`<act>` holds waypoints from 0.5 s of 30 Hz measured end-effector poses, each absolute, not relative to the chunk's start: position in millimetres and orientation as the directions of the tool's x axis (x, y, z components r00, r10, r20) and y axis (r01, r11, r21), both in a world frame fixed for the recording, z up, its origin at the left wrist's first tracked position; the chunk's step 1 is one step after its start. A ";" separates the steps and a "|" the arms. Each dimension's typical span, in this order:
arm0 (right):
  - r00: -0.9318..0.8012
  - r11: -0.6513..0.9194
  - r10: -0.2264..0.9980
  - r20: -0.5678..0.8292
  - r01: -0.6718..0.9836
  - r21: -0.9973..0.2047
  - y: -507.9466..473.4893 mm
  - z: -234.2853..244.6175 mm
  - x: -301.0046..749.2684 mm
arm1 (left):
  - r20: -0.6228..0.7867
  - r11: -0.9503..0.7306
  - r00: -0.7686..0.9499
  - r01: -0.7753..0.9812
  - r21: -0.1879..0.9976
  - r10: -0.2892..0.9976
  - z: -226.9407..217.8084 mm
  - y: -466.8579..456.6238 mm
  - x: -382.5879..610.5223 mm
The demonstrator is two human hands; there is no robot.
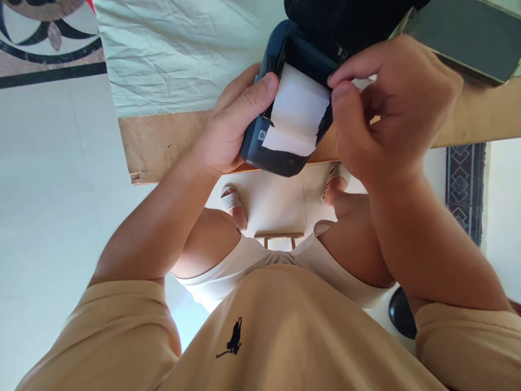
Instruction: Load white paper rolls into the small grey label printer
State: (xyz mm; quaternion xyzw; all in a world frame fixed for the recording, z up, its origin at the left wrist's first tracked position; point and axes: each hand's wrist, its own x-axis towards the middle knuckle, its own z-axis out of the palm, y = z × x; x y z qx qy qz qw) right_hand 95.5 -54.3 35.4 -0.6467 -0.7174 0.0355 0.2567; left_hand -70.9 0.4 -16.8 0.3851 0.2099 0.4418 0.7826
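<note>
A dark blue portable receipt printer (pixel 280 161) tilts over the table's front edge with its paper compartment exposed. White printer paper (pixel 301 108) lies in the compartment and reaches over the front lip, its edge torn. My left hand (pixel 240 117) is closed round the printer's left side, the thumb on its upper rim. At the right rim, the thumb and forefinger of my right hand (pixel 391 103) are pinched together against the printer's edge. Whether a small piece sits between those fingertips is hidden. A black lid-like part (pixel 345 24) rises behind the printer, partly cut off by the frame.
A pale green cloth (pixel 175 54) covers part of the wooden table (pixel 163 144). To the right at the back lies a dark grey-green box (pixel 468 38). Under the table are my sandalled feet and a small wooden stool-like frame (pixel 279 235).
</note>
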 end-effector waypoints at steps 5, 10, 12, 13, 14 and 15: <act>0.036 0.006 0.982 0.184 0.974 -0.225 -53.9 42.2 84.0 | -0.007 0.312 0.518 -0.503 0.806 0.855 -13.2 -2.6 -70.5; 0.047 -0.045 0.999 0.005 0.972 -0.230 -50.7 48.7 84.0 | 0.017 0.294 0.601 -0.414 0.861 0.799 -15.1 1.4 -74.5; 0.020 -0.021 1.000 -0.007 0.960 -0.279 -48.6 48.9 86.1 | 0.013 0.285 0.619 -0.380 0.880 0.785 -15.4 1.6 -76.0; 0.014 -0.012 1.000 0.004 0.952 -0.306 -48.0 48.6 87.0 | 0.010 0.278 0.597 -0.389 0.878 0.802 -15.1 0.8 -76.2; 0.008 -0.001 1.000 0.020 0.943 -0.334 -47.8 48.2 87.6 | 0.012 0.271 0.577 -0.401 0.875 0.816 -14.5 -0.4 -76.0; -0.006 0.019 0.999 0.036 0.930 -0.368 -48.3 48.0 88.2 | 0.018 0.264 0.556 -0.422 0.867 0.831 -13.7 -1.7 -75.4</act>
